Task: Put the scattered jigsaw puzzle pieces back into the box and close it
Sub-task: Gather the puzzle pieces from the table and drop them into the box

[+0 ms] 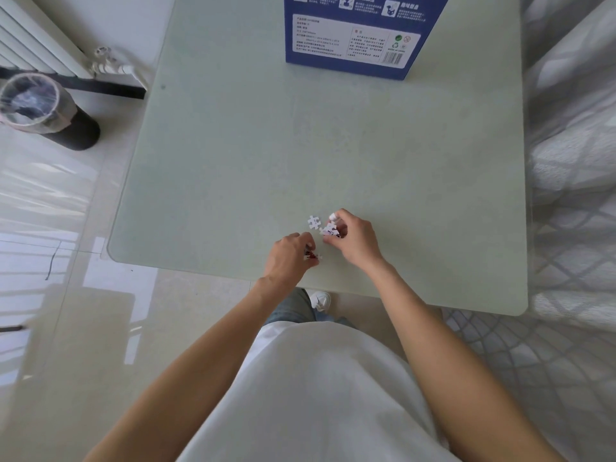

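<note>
Currently gathering: both hands sit at the near edge of the bench [233,161], close together. Left hand [288,258] is curled round a small clump of puzzle pieces [312,255], red and white bits showing at its fingertips. Right hand [353,240] is curled too, pinching a second clump of pieces [330,229]; exact count in either fist is hard to tell at this size. One loose piece [313,222] lies flat on the bench just beside the right hand's fingertips, not touching it as far as I can see. Box [358,31] stands at the far edge, well apart from the hands, printed face toward the camera; its opening isn't visible, so lid state unknown. For this step I'd sweep the loose piece against the held clump rather than pinch it separately, keep both fists cupped palm-up for the carry, and drop low over the box so nothing bounces out. Main risk: thin pieces slipping from an overfull grip mid-transfer.
</note>
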`<state>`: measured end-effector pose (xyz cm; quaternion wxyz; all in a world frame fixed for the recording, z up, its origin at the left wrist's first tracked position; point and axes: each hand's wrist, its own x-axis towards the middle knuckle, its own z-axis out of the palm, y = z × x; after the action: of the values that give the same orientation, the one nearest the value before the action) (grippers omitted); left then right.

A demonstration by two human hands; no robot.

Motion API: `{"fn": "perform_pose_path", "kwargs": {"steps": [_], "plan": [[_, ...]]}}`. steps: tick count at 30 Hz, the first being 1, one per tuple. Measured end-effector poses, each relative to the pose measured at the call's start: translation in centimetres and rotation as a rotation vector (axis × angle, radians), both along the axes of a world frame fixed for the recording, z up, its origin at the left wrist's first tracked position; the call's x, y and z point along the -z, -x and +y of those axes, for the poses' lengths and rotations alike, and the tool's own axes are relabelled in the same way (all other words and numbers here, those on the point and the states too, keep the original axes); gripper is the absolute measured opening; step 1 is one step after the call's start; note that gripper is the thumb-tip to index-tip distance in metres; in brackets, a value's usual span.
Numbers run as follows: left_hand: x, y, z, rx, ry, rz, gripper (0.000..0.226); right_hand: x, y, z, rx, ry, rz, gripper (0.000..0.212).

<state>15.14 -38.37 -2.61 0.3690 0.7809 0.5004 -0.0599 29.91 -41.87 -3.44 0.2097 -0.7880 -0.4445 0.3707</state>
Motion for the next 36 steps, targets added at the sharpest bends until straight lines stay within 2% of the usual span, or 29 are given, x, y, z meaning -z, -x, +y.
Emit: {"fn": "perform_pose_path", "kwargs": {"steps": [5, 14, 17, 22, 25, 29, 33, 36], "plan": [[0.3, 0.1, 0.5, -0.022, 0.061, -0.033, 0.023, -0.7, 0.4, 3.2, -0.252, 0.036, -0.155, 0.042], [0.9, 1.3, 1.2, 0.032, 0.065, -0.078, 0.017, -0.1, 0.7, 4.0, -0.327, 0.045, -0.258, 0.028], [0.8, 2.0, 1.5, -0.063, 0.062, -0.144, 0.014, 0.2, 0.5, 3.7, -0.264, 0.034, -0.209, 0.022], [-1.4, 3.1, 3.6, -0.207, 0.115, -0.172, 0.013, -1.1, -1.1, 2.4, 0.02, -0.018, -0.037, 0.022], [-5.1, 2.7, 6.4, -0.245, 0.094, -0.254, 0.017, -4.4, -3.3, 2.7, 0.039, -0.067, 0.058, 0.017], [-11.5, -0.3, 12.8, -0.192, -0.067, -0.394, 0.018, -11.8, -6.8, 6.8, 0.037, -0.208, 0.245, 0.016], [-19.1, -4.5, 20.3, -0.061, -0.284, -0.537, 0.015, -20.7, -10.3, 12.1, -0.012, -0.383, 0.223, 0.013], [-25.8, -8.0, 25.5, 0.044, -0.463, -0.67, 0.014, -26.8, -13.0, 16.1, -0.017, -0.542, 0.136, 0.017]]}}
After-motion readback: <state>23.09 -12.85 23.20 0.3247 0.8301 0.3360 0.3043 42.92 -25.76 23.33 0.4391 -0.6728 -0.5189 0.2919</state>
